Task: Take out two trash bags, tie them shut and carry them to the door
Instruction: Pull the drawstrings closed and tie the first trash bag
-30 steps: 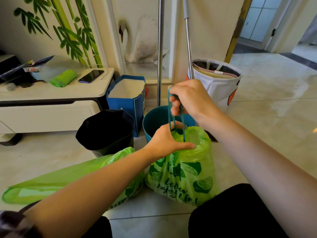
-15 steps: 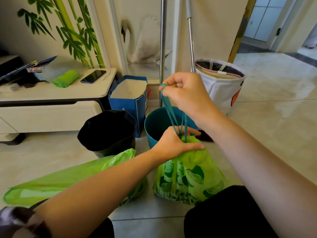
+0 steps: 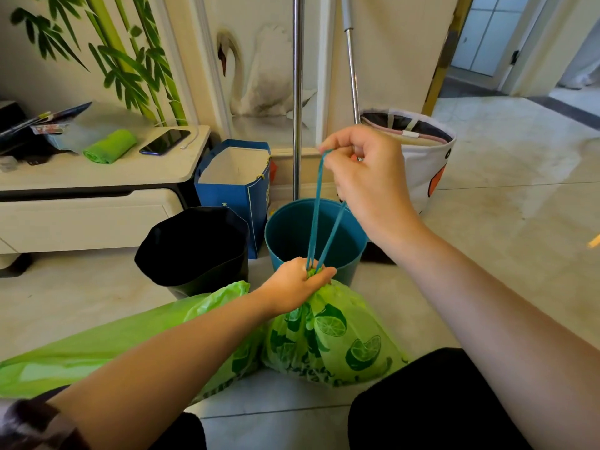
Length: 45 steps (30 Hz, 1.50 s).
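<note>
A green trash bag (image 3: 337, 339) printed with lime slices sits on the floor between my knees. My left hand (image 3: 298, 284) grips its gathered neck. My right hand (image 3: 363, 170) pinches the teal drawstring (image 3: 316, 216) and holds it stretched taut above the bag. A second green trash bag (image 3: 107, 345) lies flat on the floor to the left, partly hidden under my left forearm. The doorway (image 3: 480, 43) is at the far right.
A teal bin (image 3: 292, 235) stands just behind the bag, with a bin lined in black (image 3: 194, 245) to its left. A blue paper bag (image 3: 233, 180), two metal poles (image 3: 297, 92) and a white fabric basket (image 3: 428, 151) stand by the wall. A low cabinet (image 3: 87, 203) carries a phone.
My right hand rose and drew the drawstring longer and taut. The bag's mouth has cinched tighter, and my left hand moved from its top to gripping the neck.
</note>
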Tool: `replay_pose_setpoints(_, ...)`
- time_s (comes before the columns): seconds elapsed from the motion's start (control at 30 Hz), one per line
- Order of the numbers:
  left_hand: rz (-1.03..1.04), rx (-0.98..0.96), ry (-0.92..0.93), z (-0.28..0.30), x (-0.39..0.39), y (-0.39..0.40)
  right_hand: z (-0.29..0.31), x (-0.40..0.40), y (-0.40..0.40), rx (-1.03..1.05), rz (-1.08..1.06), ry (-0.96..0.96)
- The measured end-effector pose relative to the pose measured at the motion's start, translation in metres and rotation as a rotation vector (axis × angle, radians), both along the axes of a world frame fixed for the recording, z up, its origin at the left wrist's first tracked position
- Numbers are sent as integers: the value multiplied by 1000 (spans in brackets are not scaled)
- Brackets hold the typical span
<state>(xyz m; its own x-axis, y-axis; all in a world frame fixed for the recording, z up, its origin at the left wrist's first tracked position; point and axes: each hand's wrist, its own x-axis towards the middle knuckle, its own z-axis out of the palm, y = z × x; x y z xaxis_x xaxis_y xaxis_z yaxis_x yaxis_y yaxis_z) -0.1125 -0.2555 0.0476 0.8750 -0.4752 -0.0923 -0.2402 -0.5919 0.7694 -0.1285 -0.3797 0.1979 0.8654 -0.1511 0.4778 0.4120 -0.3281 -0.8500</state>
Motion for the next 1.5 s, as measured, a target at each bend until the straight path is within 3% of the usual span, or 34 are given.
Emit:
replay_pose_setpoints(0.13, -8, 84, -30, -4, -6, 7, -7, 5, -2, -45, -8, 91)
replay_pose_setpoints(0.43, 325, -133, -304, -2, -15, 30, -9, -2, -6, -19, -4, 75)
replay_pose_setpoints(0.9, 301, -200, -300, 10, -36, -2, -12, -11, 18, 78, 161, 112)
replay_pose_setpoints(1.17, 408, -199, -307, 8, -25, -16, -12, -7, 27, 100, 165, 135)
replay_pose_setpoints(1.5, 514, -328, -178, 16, -19, -23, -19, -2, 38, 67, 162, 140)
